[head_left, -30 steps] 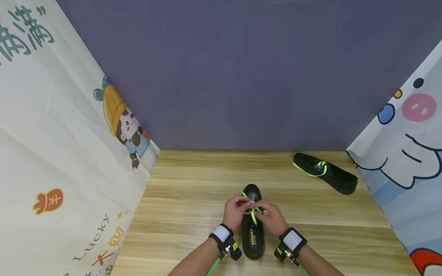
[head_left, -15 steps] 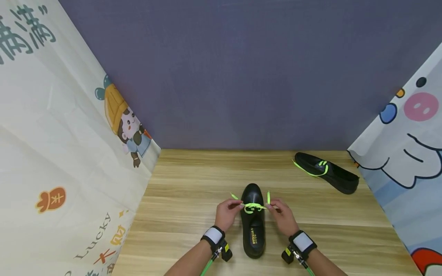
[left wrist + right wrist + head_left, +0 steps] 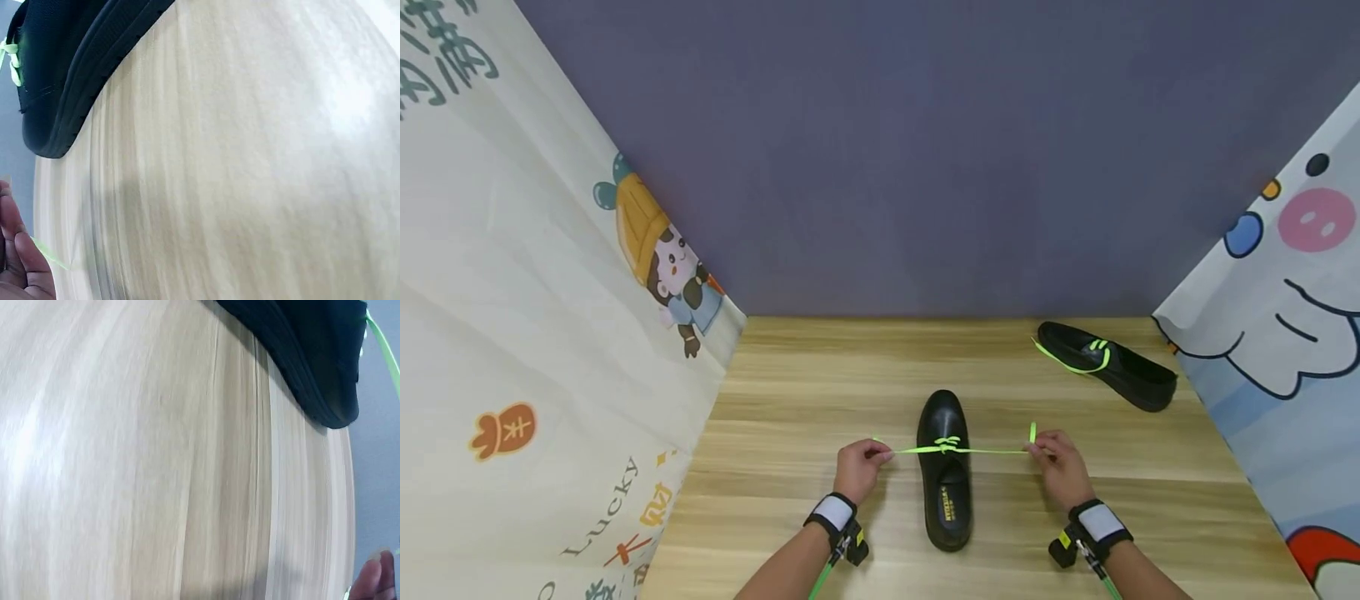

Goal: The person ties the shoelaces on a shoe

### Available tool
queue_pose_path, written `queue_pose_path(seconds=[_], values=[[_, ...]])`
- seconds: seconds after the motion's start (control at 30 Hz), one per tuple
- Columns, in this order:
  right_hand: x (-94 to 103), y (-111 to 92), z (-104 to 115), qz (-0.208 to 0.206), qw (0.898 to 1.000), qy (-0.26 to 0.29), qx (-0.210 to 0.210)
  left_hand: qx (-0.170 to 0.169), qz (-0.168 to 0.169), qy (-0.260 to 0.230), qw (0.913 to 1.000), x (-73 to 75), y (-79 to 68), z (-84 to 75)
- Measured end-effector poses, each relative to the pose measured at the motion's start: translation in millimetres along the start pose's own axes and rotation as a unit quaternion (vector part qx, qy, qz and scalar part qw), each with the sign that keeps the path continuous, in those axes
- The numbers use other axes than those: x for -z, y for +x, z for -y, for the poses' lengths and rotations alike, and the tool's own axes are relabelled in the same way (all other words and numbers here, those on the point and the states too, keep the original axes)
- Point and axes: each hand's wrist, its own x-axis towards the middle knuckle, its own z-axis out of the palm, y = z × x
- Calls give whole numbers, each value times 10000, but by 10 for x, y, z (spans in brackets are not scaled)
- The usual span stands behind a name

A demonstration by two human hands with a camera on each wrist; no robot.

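A black shoe (image 3: 943,417) stands toe-forward on the table between my hands, its neon green shoelace (image 3: 992,452) drawn out straight to both sides from a knot over the tongue. My left hand (image 3: 857,471) pinches one lace end left of the shoe, with a short tip sticking out past the fingers. On the right, my right hand (image 3: 1062,471) pinches the other end, and a short tip points up above the thumb. The wrist views show the sides of the shoe (image 3: 69,69) and part of each hand near the frame edge.
A second black shoe (image 3: 1138,379) with a green lace lies angled at the back right of the wooden table (image 3: 805,375). A dark grey panel (image 3: 925,167) rises behind; printed white sheets (image 3: 550,292) flank the table. Green cables run from both wrist cameras.
Both hands have moved apart from above the knot, left hand to the left and right hand to the right. The loose lace over the shoe has become taut and straight.
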Motion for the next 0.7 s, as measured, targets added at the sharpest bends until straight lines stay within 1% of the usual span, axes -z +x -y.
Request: queue_pose_path(seconds=[0.07, 0.13, 0.23, 0.3, 0.37, 0.43, 0.47, 0.53, 0.57, 0.63, 0.7], values=[[6, 20, 0, 47, 9999, -10, -102, -121, 82, 22, 9999, 6, 10, 17], [1, 38, 2, 130, 9995, -52, -279, -277, 246, 112, 9993, 5, 23, 32], [-23, 72, 38, 224, 9983, -29, -540, -624, 493, 464, 9958, -14, 51, 29], [-60, 107, 84, 203, 9982, 73, -564, -807, 600, 813, 9916, -38, 72, -9], [-116, 143, 145, 247, 9993, 62, -278, -1061, 673, 1179, 9850, -71, 100, -70], [-197, 173, 210, 386, 9989, -53, 269, -1302, 794, 1441, 9777, -112, 134, -152], [-243, 184, 238, 530, 9969, -120, 566, -1447, 866, 1576, 9730, -137, 153, -192], [-340, 197, 287, 898, 9892, -307, 1115, -1748, 1047, 1863, 9611, -196, 190, -262], [-387, 198, 306, 1110, 9849, -314, 1294, -1873, 1145, 1971, 9555, -228, 206, -294], [-466, 194, 339, 1545, 9764, -190, 1499, -2099, 1287, 2146, 9452, -294, 226, -341], [-524, 178, 356, 1882, 9701, -70, 1532, -2209, 1404, 2254, 9384, -357, 228, -359]])
